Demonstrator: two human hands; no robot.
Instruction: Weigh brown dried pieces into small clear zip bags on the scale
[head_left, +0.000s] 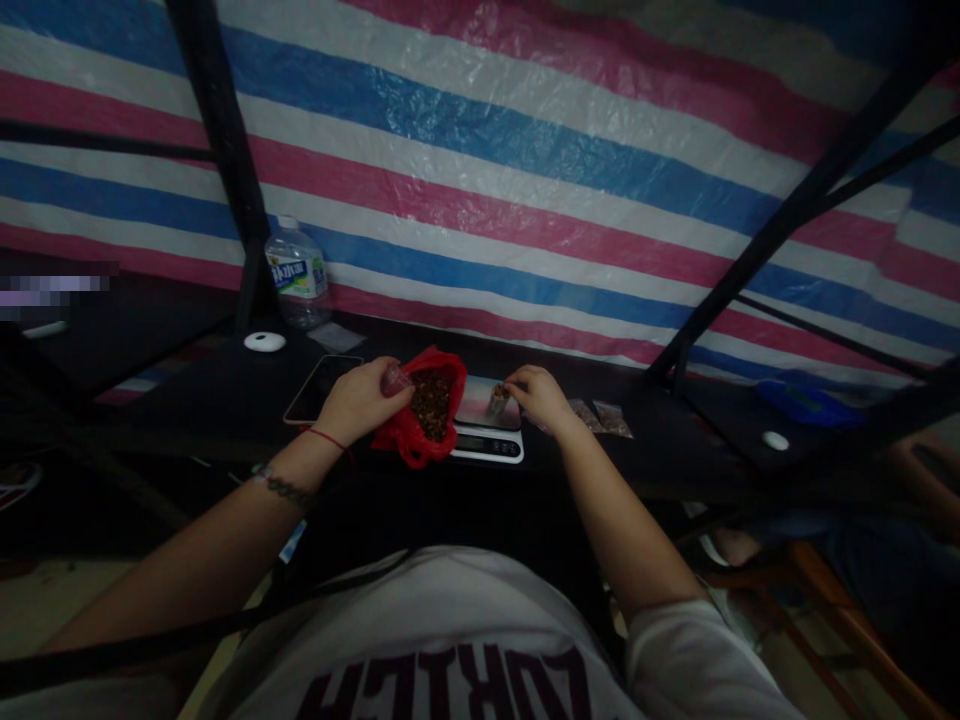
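An open red plastic bag (451, 372) full of brown dried bits (431, 408) leans against the left side of a white kitchen scale (510, 446). My left hand (361, 400) is closed on the bag's left edge, where crumpled, see-through red plastic shows between thumb and fingers. A small clear cup (496, 405) with brown bits at its top is on the scale's metal plate. At its rim, my right hand (538, 395) has thumb and forefinger pinched together, seemingly gripping the cup; the exact contact is too small to see. Small clear bags of brown bits (613, 420) lie beyond my right wrist.
A phone (319, 390) lies left of my left hand. Behind it are a large clear bottle (298, 280), flat clear bags (336, 338) and a white oval object (265, 342). Dark metal posts (225, 150) frame the table before a striped plastic sheet (487, 200). Another person's arm shows at right.
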